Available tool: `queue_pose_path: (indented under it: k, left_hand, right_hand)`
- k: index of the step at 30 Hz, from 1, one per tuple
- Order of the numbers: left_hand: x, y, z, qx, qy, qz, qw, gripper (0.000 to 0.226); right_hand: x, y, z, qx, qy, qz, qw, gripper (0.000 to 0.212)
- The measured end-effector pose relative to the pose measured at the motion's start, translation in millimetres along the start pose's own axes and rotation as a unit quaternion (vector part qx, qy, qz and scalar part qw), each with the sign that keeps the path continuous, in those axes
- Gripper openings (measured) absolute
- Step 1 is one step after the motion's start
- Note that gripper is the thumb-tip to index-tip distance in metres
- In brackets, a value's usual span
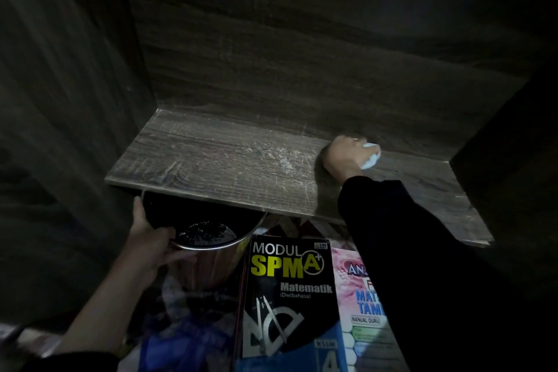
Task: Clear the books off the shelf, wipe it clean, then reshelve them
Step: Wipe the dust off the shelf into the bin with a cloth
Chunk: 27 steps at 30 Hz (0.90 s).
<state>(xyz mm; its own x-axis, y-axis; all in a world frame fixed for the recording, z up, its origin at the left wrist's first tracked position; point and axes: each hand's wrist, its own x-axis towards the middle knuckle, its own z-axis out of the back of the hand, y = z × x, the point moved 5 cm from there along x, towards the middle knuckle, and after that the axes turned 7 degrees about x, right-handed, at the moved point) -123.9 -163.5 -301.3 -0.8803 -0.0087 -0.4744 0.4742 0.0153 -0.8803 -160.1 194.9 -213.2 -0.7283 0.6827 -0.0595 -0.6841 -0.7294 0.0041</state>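
Two hands — right hand (342, 157) presses tissue (370, 155) on shelf (229, 166).

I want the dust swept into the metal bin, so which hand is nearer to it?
Left. The left hand grips the metal bin by its rim below the shelf; the right hand is up on the shelf holding a white cloth.

Right hand (342, 157) fisted, arm reaching forward, left hand (151, 238) curled in a grip

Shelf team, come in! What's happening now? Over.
Right hand pressing white wipe on bare shelf. Left hand holding metal bin under its front edge. Dusty streaks mid-shelf. Books stacked below, nothing blocking.
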Motion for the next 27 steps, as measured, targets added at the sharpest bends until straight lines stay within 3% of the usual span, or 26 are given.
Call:
queue_pose_path:
  k: [4, 6, 9, 12, 15, 19, 23, 27]
  left_hand:
    - [-2, -2, 0, 0.002, 0.001, -0.001, 1.000, 0.087]
    - [-3, -2, -1, -0.002, 0.004, 0.000, 1.000, 0.087]
    - [-5, -3, 0, -0.010, 0.004, 0.003, 1.000, 0.091]
    - [-4, -2, 3, -0.006, 0.007, 0.002, 1.000, 0.090]
    - [-3, -2, 5, -0.004, 0.012, -0.009, 1.000, 0.086]
    - [-7, -3, 2, -0.023, 0.018, -0.007, 1.000, 0.088]
    - [-11, -6, 2, -0.024, 0.022, -0.006, 0.999, 0.089]
    - [-14, -8, 1, -0.030, 0.024, 0.005, 0.999, 0.090]
  right_hand:
    - [-11, 25, -2, 0.035, -0.044, 0.145, 0.988, 0.032]
    - [-14, 13, 4, 0.148, -0.059, 0.205, 0.966, 0.033]
    - [-6, -28, 13, 0.314, -0.110, 0.148, 0.931, 0.033]
    - [-2, -49, 5, 0.234, -0.123, 0.011, 0.964, 0.036]
    - [-6, -19, -6, 0.121, -0.079, -0.011, 0.989, 0.041]
    - [-18, 50, -10, 0.091, -0.039, 0.023, 0.995, 0.043]
    - [-34, 118, -6, 0.099, -0.015, 0.125, 0.987, 0.041]
    - [-37, 117, 5, 0.191, 0.002, 0.191, 0.963, 0.039]
